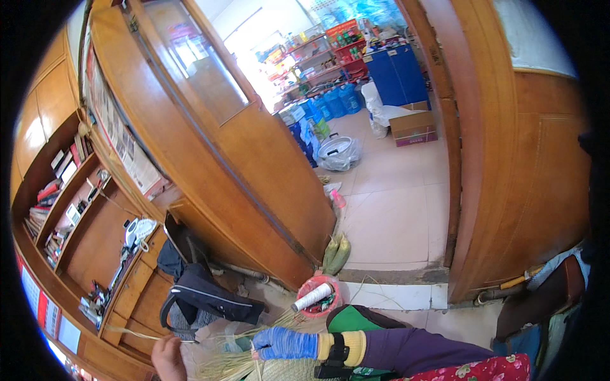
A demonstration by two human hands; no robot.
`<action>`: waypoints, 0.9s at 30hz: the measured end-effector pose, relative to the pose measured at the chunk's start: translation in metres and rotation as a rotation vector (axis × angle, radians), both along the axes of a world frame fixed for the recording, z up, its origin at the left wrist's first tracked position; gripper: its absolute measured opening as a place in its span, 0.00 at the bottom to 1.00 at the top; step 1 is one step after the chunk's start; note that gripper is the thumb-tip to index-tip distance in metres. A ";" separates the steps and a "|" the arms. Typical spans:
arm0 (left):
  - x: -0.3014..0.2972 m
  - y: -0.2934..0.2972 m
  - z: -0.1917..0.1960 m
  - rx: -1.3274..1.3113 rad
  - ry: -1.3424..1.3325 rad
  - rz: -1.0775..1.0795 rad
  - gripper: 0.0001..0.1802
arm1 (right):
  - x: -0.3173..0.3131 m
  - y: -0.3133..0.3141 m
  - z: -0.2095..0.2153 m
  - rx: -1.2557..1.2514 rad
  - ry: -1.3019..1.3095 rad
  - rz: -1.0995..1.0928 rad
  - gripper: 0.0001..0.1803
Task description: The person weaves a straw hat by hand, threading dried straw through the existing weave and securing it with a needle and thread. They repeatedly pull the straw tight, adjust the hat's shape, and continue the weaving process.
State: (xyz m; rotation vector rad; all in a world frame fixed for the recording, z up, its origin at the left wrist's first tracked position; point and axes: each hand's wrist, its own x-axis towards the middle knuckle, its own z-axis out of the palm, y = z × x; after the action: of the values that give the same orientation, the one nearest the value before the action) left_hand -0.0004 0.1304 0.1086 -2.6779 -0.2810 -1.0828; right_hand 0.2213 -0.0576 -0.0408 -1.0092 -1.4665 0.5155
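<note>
head view, low in the frame: right hand (284, 343) in a blue glove grips a bundle of pale dry straw (223, 364). left hand (168, 357), bare, pinches one thin straw strand (136, 333) at lower left. red basket with white thread spool (318, 296) sits just above.

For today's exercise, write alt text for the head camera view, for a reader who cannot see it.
A person's left hand, bare, and right hand, in a blue glove, work pale straw strands low in the view. Beyond them a red basket holding a white thread spool sits by an open wooden door.
</note>
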 end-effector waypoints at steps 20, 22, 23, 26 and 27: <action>0.047 -0.169 -0.038 -0.467 0.377 0.261 0.13 | 0.003 -0.004 0.003 -0.030 0.055 -0.037 0.14; 0.045 -0.167 -0.046 -0.526 0.324 0.259 0.12 | 0.003 -0.004 0.003 -0.049 0.073 -0.010 0.14; 0.043 -0.164 -0.050 -0.542 0.316 0.247 0.11 | 0.003 -0.004 0.003 -0.036 0.093 -0.002 0.14; 0.036 -0.150 -0.062 -0.574 0.256 0.189 0.11 | 0.003 -0.003 0.003 0.012 0.066 -0.057 0.15; 0.030 -0.144 -0.061 -0.573 0.206 0.158 0.11 | 0.004 -0.003 0.003 0.005 0.019 -0.070 0.15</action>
State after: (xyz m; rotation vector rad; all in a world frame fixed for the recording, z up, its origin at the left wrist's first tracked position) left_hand 0.0300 -0.0139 0.0479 -3.1541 -0.8597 -0.7530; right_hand 0.2248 -0.0602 -0.0380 -1.0453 -1.4098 0.4689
